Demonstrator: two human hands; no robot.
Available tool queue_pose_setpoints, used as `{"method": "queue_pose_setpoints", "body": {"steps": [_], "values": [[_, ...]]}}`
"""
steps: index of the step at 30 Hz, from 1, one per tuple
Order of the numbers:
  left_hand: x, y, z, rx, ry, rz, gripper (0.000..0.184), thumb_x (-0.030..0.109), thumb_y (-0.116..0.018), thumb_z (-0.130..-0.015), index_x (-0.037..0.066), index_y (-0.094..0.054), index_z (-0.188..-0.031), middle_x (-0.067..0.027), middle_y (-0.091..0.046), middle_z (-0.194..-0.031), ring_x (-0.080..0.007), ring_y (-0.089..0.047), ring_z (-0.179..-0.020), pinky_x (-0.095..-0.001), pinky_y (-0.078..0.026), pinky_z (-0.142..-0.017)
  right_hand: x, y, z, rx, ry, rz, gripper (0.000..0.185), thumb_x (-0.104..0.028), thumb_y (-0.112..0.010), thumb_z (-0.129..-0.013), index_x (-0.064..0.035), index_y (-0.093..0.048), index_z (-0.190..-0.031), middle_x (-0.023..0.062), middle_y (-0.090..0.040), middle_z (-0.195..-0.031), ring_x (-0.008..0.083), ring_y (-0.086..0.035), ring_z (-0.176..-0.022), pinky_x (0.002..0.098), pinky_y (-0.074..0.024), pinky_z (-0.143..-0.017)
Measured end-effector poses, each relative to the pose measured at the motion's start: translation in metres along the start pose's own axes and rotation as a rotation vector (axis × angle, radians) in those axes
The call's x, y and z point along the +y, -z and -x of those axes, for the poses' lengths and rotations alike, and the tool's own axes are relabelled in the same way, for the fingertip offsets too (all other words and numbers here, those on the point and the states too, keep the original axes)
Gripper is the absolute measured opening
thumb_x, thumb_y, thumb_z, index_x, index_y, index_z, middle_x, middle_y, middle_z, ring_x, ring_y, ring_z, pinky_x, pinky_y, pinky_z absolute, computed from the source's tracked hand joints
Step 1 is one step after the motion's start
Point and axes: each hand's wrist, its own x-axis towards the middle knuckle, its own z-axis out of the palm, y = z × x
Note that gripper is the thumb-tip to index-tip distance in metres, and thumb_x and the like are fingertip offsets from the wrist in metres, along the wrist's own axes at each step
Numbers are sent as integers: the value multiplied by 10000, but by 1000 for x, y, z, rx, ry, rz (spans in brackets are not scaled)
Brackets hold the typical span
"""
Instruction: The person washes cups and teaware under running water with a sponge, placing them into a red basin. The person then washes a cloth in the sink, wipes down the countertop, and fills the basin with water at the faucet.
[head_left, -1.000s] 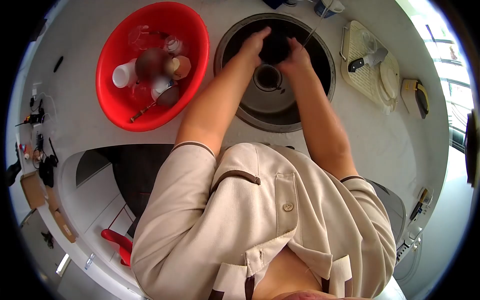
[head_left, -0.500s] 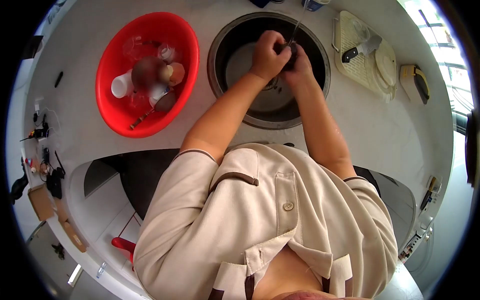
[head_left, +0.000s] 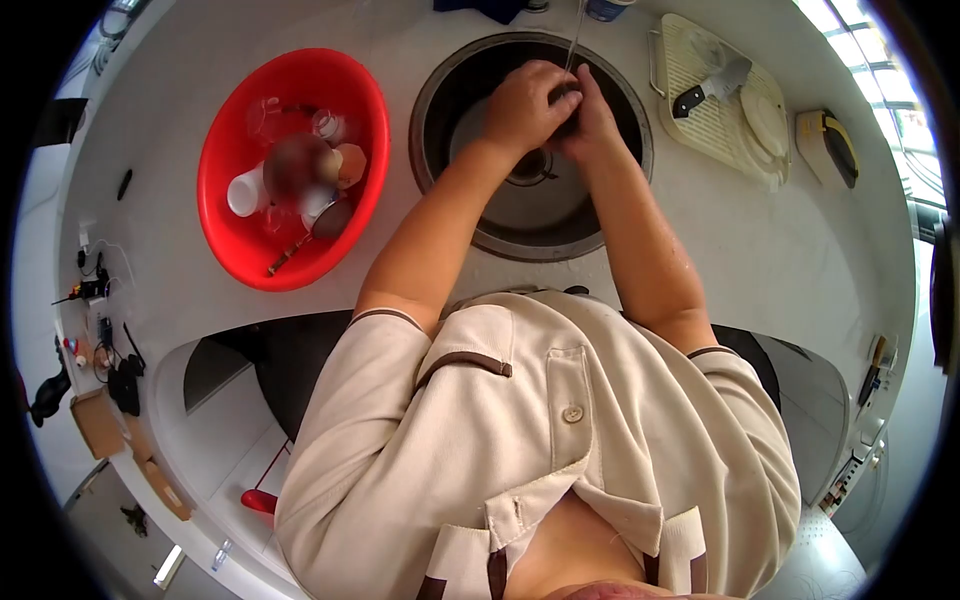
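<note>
As I look past the near bench from the head view, the red basin stands at left, its raised wall apparently useful for keeping the white cup and other pieces together. Beyond the near rim of the round sink, my left hand has its fingers curled and my right hand cups opposite, both around a small dark object, held there, I judge, so water drains below. That object lies between the hands, mostly hidden by fingers, at the foot of the thin water stream falling from the far side.
</note>
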Motion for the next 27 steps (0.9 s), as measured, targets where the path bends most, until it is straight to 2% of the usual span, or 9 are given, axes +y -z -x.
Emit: {"method": "queue_pose_setpoints", "body": {"steps": [3,7,10,13,15,17,20,25,27], "values": [[-5,0,-3,-88,-176,-75,273,248,-674,-767,81,-653,-981,-101,-634,-1030,-269,-596,-997,-341,-479,-855,5,5,-5,-119,-59,-91,477,-544,-462,-903,-157,-531,-1172,81,-521,-1235,284,-483,-1153,579,-381,-920],[-10,-12,-3,156,-90,236,306,234,-679,-790,67,-634,-1043,-86,-644,-1002,-221,-598,-969,-318,-469,-852,13,-1,-18,-133,85,-331,327,-349,-426,-968,-95,-516,-1153,85,-563,-1156,239,-537,-1081,414,-447,-920],[-7,-25,4,96,493,546,302,283,-641,-840,52,-626,-1033,-70,-634,-927,-183,-578,-887,-288,-454,-808,19,-9,-22,-51,280,-200,265,-271,-491,-935,-97,-514,-1133,73,-583,-1120,223,-566,-1003,380,-453,-862],[-4,-30,8,208,738,821,273,304,-580,-868,54,-622,-970,-66,-622,-901,-179,-565,-820,-300,-462,-768,29,-18,-9,248,506,-15,230,-179,-518,-881,-69,-547,-1080,108,-601,-1096,238,-579,-970,367,-459,-833],[-16,-39,13,189,780,931,249,293,-527,-884,59,-603,-928,-58,-610,-880,-178,-550,-780,-306,-458,-725,31,-9,-8,477,719,720,223,-167,-542,-823,-49,-587,-1006,145,-621,-1041,271,-585,-954,353,-456,-824],[-14,-42,17,174,1220,1232,201,244,-526,-878,62,-592,-931,-54,-595,-884,-171,-546,-777,-299,-447,-716,35,-6,-4,490,805,803,211,-163,-553,-782,-43,-614,-945,169,-629,-986,299,-584,-952,347,-449,-829],[-19,-38,15,54,1276,1275,184,214,-550,-863,65,-594,-963,-49,-592,-911,-170,-546,-829,-291,-433,-760,36,6,-4,423,948,945,255,-200,-539,-803,-49,-603,-998,156,-623,-1024,285,-581,-976,343,-451,-832],[-3,-36,-2,85,743,803,218,200,-569,-859,63,-623,-1019,-66,-597,-997,-189,-538,-971,-286,-395,-880,4,2,6,138,11,-96,428,-453,-509,-905,-119,-510,-1173,127,-496,-1273,301,-497,-1123,402,-422,-939],[-6,-38,-4,64,339,463,246,207,-584,-856,57,-626,-1046,-87,-586,-1027,-198,-541,-978,-301,-403,-882,3,16,-18,73,15,-202,463,-515,-474,-913,-125,-516,-1158,129,-533,-1209,300,-518,-1091,417,-432,-944]]}}
